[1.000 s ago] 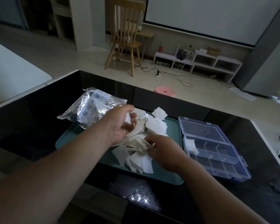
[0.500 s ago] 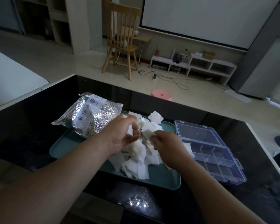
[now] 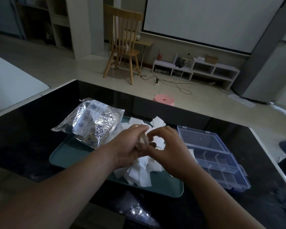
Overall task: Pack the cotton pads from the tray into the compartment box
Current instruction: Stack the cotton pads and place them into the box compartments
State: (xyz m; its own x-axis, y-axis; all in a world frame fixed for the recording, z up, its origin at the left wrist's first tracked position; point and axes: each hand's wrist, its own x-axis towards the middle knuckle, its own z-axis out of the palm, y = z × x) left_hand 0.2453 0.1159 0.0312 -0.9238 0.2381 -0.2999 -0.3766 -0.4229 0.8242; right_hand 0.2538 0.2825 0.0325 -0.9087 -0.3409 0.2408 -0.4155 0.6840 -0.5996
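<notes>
1 crinkled silver foil bag [image 3: 91,123] lies at the left, its right end resting over the far-left corner of a teal rectangular plastic tray [image 3: 68,156] on the glossy black table [image 3: 31,129]. Next along, the left hand [image 3: 130,146] is above the tray's middle, fingers curled round a small stack of white square cotton pads [image 3: 143,140] held edge-on. Under both hands a loose heap of cotton pads [image 3: 139,172] covers the tray. The right hand [image 3: 168,152] meets the left, thumb and curled fingers pinching the same stack. Just beside the tray on the right sits a clear bluish plastic compartment box [image 3: 221,166], lid open; 1 white pad [image 3: 191,152] shows in its leftmost compartment by the hinge, partly hidden by the right hand.
</notes>
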